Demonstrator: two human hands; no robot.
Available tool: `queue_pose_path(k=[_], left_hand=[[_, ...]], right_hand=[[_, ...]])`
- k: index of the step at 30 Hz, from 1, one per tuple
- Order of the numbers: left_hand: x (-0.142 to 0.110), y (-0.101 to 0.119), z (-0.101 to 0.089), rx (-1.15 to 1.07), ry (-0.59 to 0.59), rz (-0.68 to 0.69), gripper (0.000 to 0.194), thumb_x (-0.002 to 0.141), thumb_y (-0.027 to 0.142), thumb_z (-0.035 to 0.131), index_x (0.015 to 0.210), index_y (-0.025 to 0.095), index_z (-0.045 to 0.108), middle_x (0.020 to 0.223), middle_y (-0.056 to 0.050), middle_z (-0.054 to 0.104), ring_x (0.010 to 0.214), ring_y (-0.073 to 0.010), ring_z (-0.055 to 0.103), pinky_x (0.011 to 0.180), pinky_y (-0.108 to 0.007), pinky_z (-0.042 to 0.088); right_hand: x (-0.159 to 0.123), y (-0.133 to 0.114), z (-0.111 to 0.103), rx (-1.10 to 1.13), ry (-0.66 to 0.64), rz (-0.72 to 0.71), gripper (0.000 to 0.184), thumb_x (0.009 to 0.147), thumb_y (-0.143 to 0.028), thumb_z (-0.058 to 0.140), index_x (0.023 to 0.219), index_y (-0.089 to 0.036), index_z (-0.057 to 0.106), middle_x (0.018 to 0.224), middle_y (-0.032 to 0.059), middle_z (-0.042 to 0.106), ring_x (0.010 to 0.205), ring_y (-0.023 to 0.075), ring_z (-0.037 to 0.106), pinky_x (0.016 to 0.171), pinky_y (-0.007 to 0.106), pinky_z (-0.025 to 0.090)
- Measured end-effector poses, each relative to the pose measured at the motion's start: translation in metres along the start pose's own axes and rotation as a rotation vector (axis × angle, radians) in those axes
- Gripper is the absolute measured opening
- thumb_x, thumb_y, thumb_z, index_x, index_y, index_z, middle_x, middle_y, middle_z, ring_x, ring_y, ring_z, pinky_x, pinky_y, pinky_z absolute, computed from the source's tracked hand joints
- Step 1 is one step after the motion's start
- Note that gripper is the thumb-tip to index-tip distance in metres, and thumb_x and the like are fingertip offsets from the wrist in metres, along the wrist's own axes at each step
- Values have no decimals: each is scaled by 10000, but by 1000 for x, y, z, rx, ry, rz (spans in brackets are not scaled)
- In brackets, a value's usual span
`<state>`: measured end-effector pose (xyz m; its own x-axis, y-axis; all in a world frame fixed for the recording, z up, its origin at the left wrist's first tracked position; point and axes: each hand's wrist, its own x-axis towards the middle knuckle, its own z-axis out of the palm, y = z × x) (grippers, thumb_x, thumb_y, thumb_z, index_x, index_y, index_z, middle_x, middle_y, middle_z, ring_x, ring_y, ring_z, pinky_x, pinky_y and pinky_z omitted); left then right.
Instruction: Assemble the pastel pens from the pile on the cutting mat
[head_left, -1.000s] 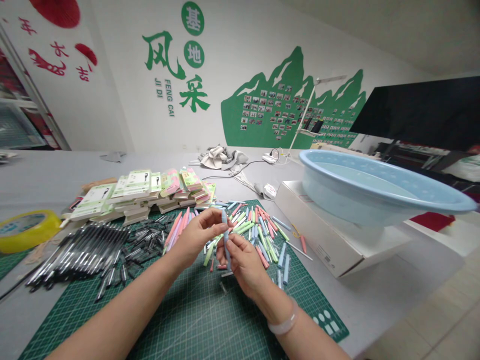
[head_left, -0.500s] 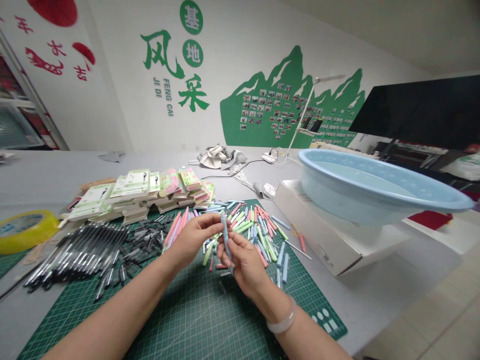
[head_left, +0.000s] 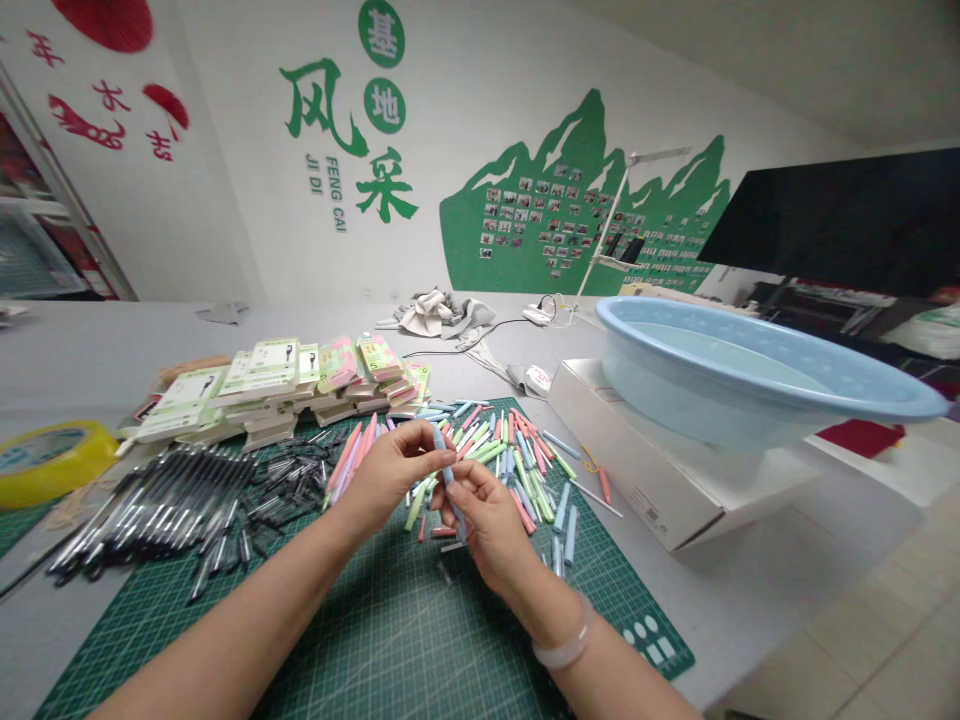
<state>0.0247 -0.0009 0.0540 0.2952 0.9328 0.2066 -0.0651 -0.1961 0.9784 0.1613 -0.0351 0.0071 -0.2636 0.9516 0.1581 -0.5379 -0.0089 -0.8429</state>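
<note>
A light blue pen [head_left: 448, 472] is held between both hands above the green cutting mat [head_left: 360, 640]. My left hand [head_left: 397, 470] pinches its upper end with thumb and fingers. Lower down, my right hand [head_left: 484, 515] has its fingers wrapped round the pen's other part. Behind the hands lies a heap of pink, green, blue and white pen parts [head_left: 517, 450]. Several pink and purple pens [head_left: 352, 460] lie together just left of my left hand. A few blue pen parts [head_left: 571, 535] rest to the right of my right hand.
Black pens [head_left: 165, 500] and small black parts [head_left: 289, 480] lie on the left, below stacked boxes [head_left: 262, 370]. Yellow tape [head_left: 97, 450] sits at the far left. A blue basin [head_left: 675, 400] stands on a white box [head_left: 652, 480] at the right. Cloths [head_left: 442, 315] lie behind.
The pen's upper end has tilted a little to the left, and my left hand has shifted slightly with it. My right hand stays in about the same place.
</note>
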Motion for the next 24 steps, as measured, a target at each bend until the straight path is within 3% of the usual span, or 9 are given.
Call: queue_pose_path(k=[5, 9, 12, 14, 19, 24], left_hand=[[0, 2, -4, -15, -75, -43, 156, 743, 299, 677, 797, 156, 647, 693, 8, 614, 642, -132, 556, 630, -244, 429], [0, 5, -10, -13, -136, -65, 221, 765, 301, 655, 930, 157, 687, 839, -44, 679, 806, -187, 604, 758, -284, 442], [-1, 7, -11, -75, -214, -76, 357, 775, 301, 645, 1111, 183, 620, 944, -67, 680, 836, -204, 616, 751, -302, 455], [-2, 9, -10, -106, -233, -52, 401, 770, 287, 653, 1154, 197, 578, 979, -73, 672, 865, -208, 614, 764, -311, 458], [-2, 13, -8, 4, -148, 26, 188, 788, 289, 635, 931, 167, 638, 888, -40, 648, 840, -175, 579, 774, -273, 428], [-1, 12, -9, 86, -109, 8, 166, 786, 317, 634, 849, 165, 659, 748, -3, 610, 733, -147, 539, 701, -246, 402]], right_hand=[[0, -1, 0, 37, -6, 38, 142, 806, -281, 626, 857, -156, 584, 722, 32, 634, 496, 66, 437, 483, 188, 381], [0, -4, 1, 79, -72, 65, 193, 840, -266, 572, 981, -142, 615, 695, 28, 610, 473, 58, 391, 505, 206, 386], [0, -7, 3, 92, -101, 57, 277, 845, -252, 559, 1102, -154, 590, 687, 24, 600, 497, 73, 416, 528, 218, 388], [-1, -8, 3, 92, -96, 41, 247, 848, -251, 553, 1071, -155, 599, 691, 28, 600, 502, 75, 422, 529, 217, 382], [-2, -7, 3, 95, -81, 37, 150, 855, -245, 539, 944, -145, 606, 689, 38, 609, 499, 75, 420, 524, 216, 380], [-2, -5, 2, 107, -76, 38, 143, 855, -244, 539, 957, -156, 584, 690, 33, 616, 495, 76, 409, 540, 224, 400]])
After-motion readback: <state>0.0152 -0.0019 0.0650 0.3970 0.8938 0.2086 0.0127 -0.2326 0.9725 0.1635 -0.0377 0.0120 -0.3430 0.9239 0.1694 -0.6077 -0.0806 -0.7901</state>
